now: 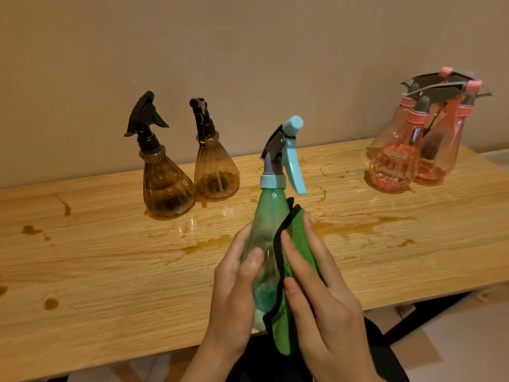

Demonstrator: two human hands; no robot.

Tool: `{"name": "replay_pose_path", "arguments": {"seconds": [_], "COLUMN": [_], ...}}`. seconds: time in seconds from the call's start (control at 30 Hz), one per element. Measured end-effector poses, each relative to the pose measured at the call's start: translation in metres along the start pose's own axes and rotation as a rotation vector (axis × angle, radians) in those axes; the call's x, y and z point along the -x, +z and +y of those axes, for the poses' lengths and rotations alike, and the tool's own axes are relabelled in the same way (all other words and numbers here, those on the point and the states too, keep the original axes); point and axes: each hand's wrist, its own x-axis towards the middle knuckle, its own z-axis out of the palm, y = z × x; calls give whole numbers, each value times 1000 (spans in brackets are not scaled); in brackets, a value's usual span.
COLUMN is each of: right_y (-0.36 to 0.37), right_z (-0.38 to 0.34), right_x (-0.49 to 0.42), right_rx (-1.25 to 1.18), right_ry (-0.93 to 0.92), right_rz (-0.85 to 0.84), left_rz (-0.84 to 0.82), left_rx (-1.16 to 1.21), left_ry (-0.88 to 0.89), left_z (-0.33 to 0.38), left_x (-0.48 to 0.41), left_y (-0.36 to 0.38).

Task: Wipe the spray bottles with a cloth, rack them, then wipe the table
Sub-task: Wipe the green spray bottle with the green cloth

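Note:
A green spray bottle (268,230) with a light blue trigger head is held upright above the near edge of the wooden table (110,271). My left hand (234,293) grips its lower body, thumb across the front. My right hand (322,293) presses a green cloth (297,244) with a black hem against the bottle's right side, fingers curled over the cloth. Two brown spray bottles (168,183) (216,166) with black heads stand at the back, left of centre. Several pink spray bottles (394,161) hang close together at the back right.
Brown liquid stains and wet streaks (203,244) spread over the tabletop, with drops (51,304) at the left. A plain wall runs behind the table. A dark table leg (413,318) and pale floor show under the right end.

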Motion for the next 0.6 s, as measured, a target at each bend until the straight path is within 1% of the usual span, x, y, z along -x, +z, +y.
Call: {"name": "replay_pose_path", "arguments": {"seconds": [0.07,0.2,0.3,0.47,0.53,0.6], "right_y": [-1,-4,-4,10,10,4], "right_z": [-1,1,2,6,8,6], "right_x": [-3,-31,-42,0,8,0], "right_rx": [-46,-211,-189,-38,-44,-91], "right_ry": [9,72,60,-6,15,63], "right_rz": [-25,-49,-105,-130,-110,-102], "left_rz": [-6,-28,26,164,143,69], "left_rx": [-37,-68,-23,64,32,24], "left_ry": [19,58,63,73,93,80], "left_z": [3,2,-2,-6,-4,-3], "left_x": [1,2,0,0,0,1], "left_y": [0,2,1,-3,-1,1]}}
